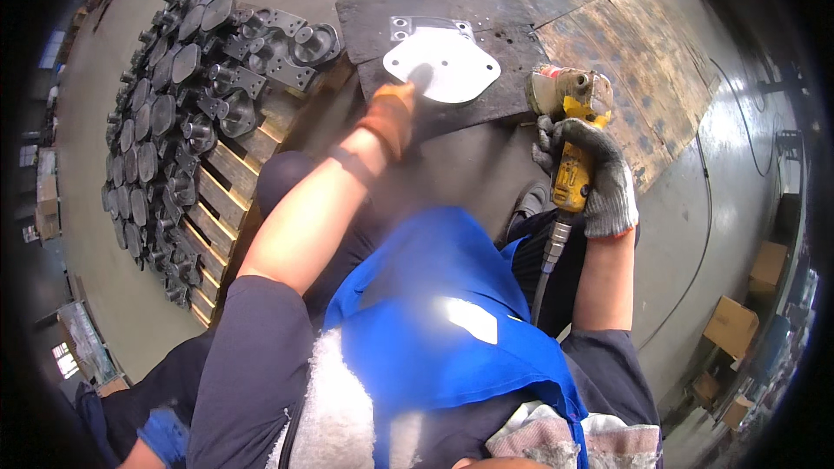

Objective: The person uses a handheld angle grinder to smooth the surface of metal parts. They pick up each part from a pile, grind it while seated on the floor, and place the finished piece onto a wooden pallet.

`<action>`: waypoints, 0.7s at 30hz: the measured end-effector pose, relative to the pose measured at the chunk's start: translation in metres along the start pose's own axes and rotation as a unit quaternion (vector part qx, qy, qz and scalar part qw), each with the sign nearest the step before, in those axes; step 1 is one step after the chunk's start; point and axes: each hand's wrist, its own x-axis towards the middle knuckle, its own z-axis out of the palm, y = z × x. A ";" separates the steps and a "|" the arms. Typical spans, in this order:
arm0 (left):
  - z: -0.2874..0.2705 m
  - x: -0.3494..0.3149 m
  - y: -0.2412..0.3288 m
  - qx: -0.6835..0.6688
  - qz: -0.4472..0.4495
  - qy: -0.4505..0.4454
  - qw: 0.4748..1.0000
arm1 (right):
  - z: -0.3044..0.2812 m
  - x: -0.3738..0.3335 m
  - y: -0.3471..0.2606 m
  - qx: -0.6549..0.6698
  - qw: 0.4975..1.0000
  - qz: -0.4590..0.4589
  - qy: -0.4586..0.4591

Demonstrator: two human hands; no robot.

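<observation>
Blue apron [434, 330]; grinder [573, 135] upright, head away

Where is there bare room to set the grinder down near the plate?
Bare mat lies beyond the shiny plate, and bare worn board right of the grinder in the right hand. The pallet left of the left hand is crowded with dark castings.

It was a metalworking shop with a bare concrete floor [130, 295]. Dark cast parts [174, 95] lay stacked on a wooden pallet [234, 182] at ten o'clock, a yellow angle grinder [572, 135] at two, and cardboard boxes [734, 326] sat at four.
</observation>
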 end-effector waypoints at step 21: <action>0.095 0.016 -0.006 -0.599 -0.152 -0.378 0.689 | 0.025 -0.010 0.010 -0.032 0.990 -0.124 0.052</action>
